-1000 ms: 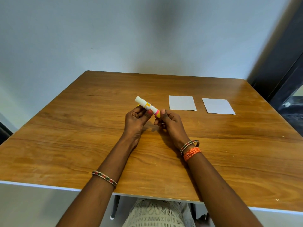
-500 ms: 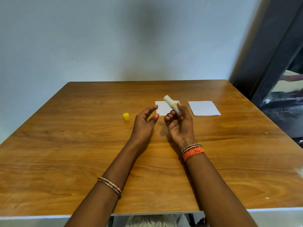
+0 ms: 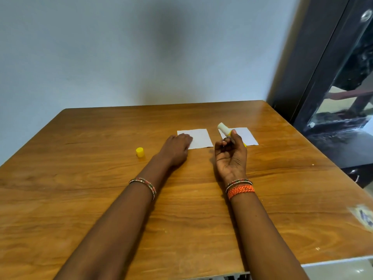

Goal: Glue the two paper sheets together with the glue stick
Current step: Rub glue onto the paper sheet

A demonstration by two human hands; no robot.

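The left hand [image 3: 177, 149], which hung open in the air half a second ago, now lies palm down on the wooden table [image 3: 101, 199], its fingers released and resting on the near left corner of the left paper sheet [image 3: 198, 138]. The right hand [image 3: 231, 156] still grips the uncapped glue stick [image 3: 224, 129], tip tilted up and to the left, and has shifted rightward so it is now in front of the right paper sheet [image 3: 245, 138] instead of the left one. The yellow cap [image 3: 139, 152] stands on the table left of both hands, as before. The two sheets lie side by side, apart.
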